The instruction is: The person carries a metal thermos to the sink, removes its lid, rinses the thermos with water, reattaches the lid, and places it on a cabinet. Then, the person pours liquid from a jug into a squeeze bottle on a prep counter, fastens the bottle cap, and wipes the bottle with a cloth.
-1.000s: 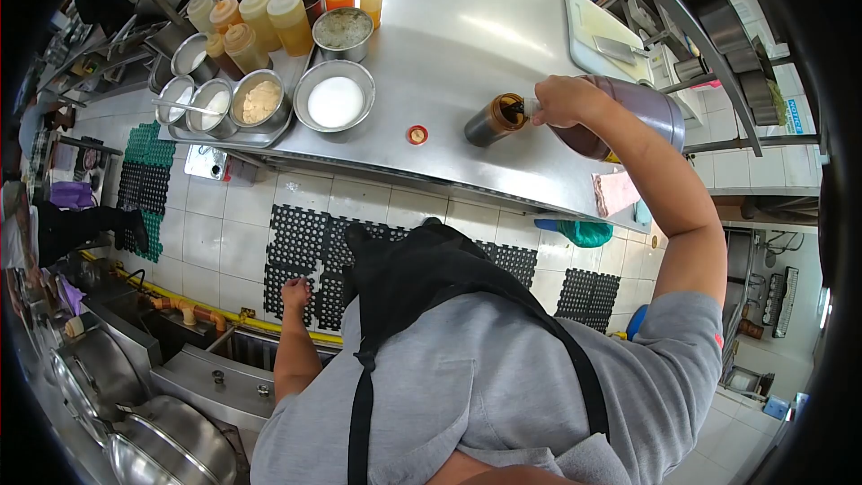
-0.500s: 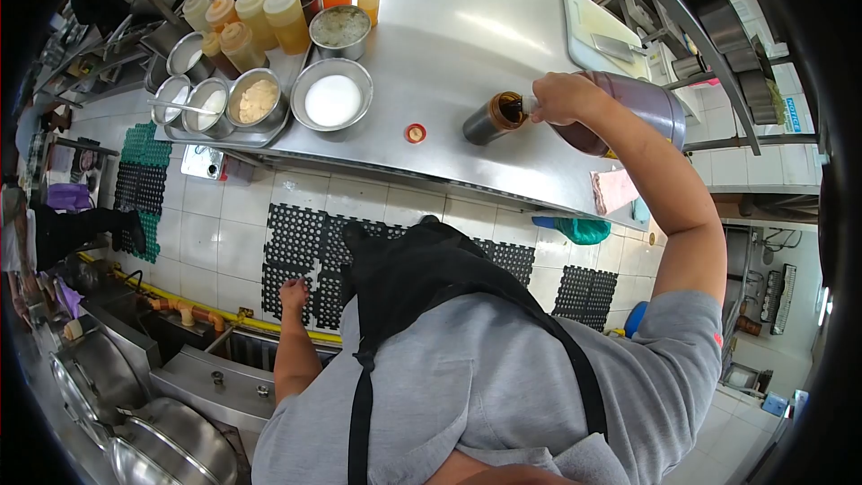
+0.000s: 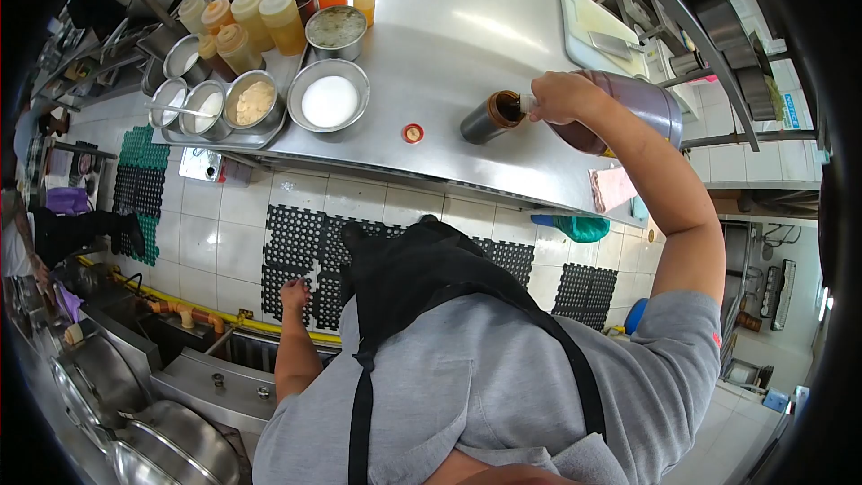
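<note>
My right hand (image 3: pixel 558 98) is closed round the neck of a large jug (image 3: pixel 633 101) lying tilted on its side. Its mouth is over the open top of a dark jar (image 3: pixel 488 120), and dark liquid shows at the opening. The jar stands upright on the steel table. A small red cap (image 3: pixel 412 134) lies on the table to the left of the jar. My left hand (image 3: pixel 294 294) hangs low beside my body, away from the table, its fingers curled with nothing visible in them.
Several squeeze bottles (image 3: pixel 284 22) and metal bowls crowd the table's left end, with a bowl of white powder (image 3: pixel 329 102) nearest. A cleaver (image 3: pixel 615 44) rests on a cutting board (image 3: pixel 582 22) at far right. A pink cloth (image 3: pixel 611 189) lies by the front edge. Another person (image 3: pixel 67 232) stands at far left.
The view has shifted very slightly. My right hand keeps the jug tilted at the jar, and my left hand stays low. The other person's arm at far left has moved.
</note>
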The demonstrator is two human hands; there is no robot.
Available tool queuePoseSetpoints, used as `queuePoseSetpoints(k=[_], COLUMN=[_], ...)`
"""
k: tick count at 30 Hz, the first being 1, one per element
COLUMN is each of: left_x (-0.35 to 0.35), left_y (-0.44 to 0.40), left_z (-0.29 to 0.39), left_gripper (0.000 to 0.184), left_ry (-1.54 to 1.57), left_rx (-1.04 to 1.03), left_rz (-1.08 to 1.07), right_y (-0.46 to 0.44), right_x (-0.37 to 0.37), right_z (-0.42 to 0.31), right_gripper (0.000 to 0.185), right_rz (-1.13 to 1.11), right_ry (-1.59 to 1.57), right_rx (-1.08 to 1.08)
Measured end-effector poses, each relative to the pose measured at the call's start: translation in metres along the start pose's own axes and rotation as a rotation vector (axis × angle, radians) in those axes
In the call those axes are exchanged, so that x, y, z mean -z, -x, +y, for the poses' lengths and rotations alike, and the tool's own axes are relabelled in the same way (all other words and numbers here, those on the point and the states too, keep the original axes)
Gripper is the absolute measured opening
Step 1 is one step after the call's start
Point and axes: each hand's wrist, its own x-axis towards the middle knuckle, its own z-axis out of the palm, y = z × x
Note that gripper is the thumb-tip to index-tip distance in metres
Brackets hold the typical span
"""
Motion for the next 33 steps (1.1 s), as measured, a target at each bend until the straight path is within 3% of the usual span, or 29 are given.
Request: queuePoseSetpoints(k=[10,16,18,21,22,24,26,30,33], left_x=[0.006,0.008,0.002,-0.020,-0.031,-0.055,-0.082,-0.170,-0.235], left_y=[-0.012,0.001,0.015,0.050,0.073,0.114,0.147,0.203,0.240], left_z=[-0.003,0.021,0.052,0.124,0.154,0.211,0.255,0.309,0.339], left_gripper=[0.022,0.023,0.024,0.036,0.038,0.035,0.039,0.070,0.100], left_ry=[-0.056,0.042,-0.003,-0.013,-0.039,-0.025,-0.102,-0.246,-0.394], left_rx=[-0.034,-0.048,-0.093,-0.160,-0.248,-0.360,-0.616,-1.001,-1.200], left_rz=[-0.035,-0.089,-0.141,-0.355,-0.428,-0.576,-0.717,-0.625,-0.536], right_y=[0.007,0.009,0.016,0.023,0.030,0.043,0.041,0.036,0.037], right_x=[-0.005,-0.043,-0.056,-0.067,-0.073,-0.086,-0.124,-0.182,-0.203], right_z=[0.008,0.032,0.039,0.067,0.075,0.096,0.130,0.161,0.152], right_gripper=[0.044,0.048,0.049,0.052,0.052,0.052,0.050,0.043,0.040], right_rz=[0.047,0.226,0.447,0.457,0.461,0.457,0.580,0.908,1.038], right_ry=[-0.088,-0.273,-0.441,-0.605,-0.617,-1.116,-1.225,-1.574,-1.591], right_rx=[-0.048,0.022,0.079,0.083,0.080,-0.180,-0.211,-0.143,-0.100])
